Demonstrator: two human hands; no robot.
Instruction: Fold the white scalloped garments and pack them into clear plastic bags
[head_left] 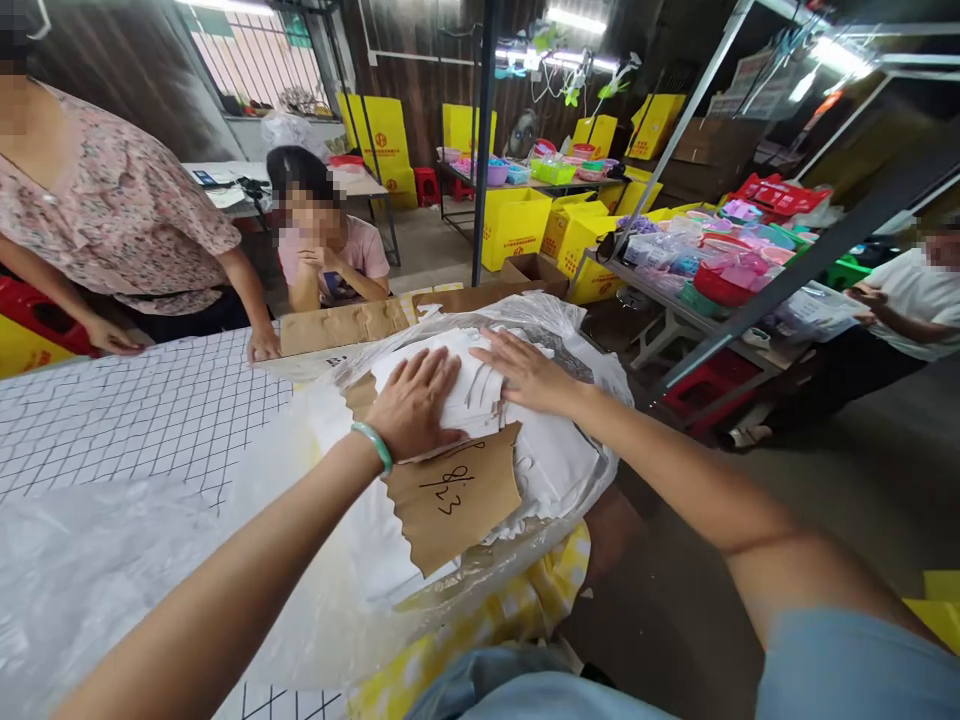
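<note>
Nearest, the left hand (415, 405) and right hand (525, 372) press flat, unclenched, on a stack of thin white sheets (480, 390): probably light, floppy, slippery, best gripped at the edges.

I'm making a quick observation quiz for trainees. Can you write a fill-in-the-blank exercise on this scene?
1. Both hands press flat on a stack of ____ sheets.
2. The left hand has a ____ bangle on its wrist.
3. The torn cardboard piece carries handwriting in ____ ink.
4. The right hand holds its fingers ____, gripping nothing.

Missing words: white; green; black; spread
</note>
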